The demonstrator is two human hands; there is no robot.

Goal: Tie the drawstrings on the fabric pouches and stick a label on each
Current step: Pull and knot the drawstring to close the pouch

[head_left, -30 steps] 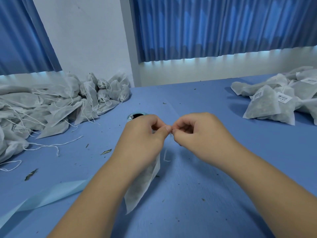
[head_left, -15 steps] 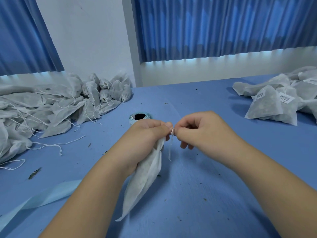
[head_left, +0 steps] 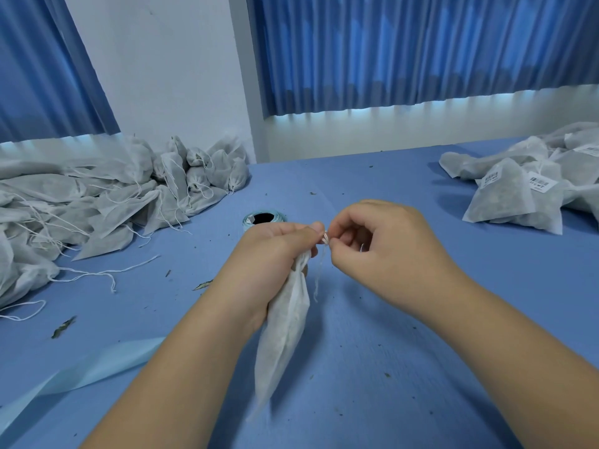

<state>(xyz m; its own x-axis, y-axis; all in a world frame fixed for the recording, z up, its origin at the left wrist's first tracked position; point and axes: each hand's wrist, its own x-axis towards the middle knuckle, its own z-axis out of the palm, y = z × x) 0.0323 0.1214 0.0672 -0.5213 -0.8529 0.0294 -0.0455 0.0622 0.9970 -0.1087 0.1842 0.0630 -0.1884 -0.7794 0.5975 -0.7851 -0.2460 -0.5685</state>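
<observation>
Left grip (head_left: 275, 254) clutches pouch (head_left: 285, 335) neck; right grip (head_left: 382, 247) pinches drawstring (head_left: 325, 240). Barcode labels (head_left: 491, 179) on far-right pouches (head_left: 505, 205), print unreadable.

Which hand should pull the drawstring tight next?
Probably right: the right hand already pinches the drawstring, while the left hand grips the pouch at its neck, anchoring it.

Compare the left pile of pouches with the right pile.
The right pile shows barcode labels on its front pouches; the left pile shows none. Loose strings trail from the left pile onto the table; none trail from the right pile. Both are heaps of white fabric pouches on the same blue table.
</observation>
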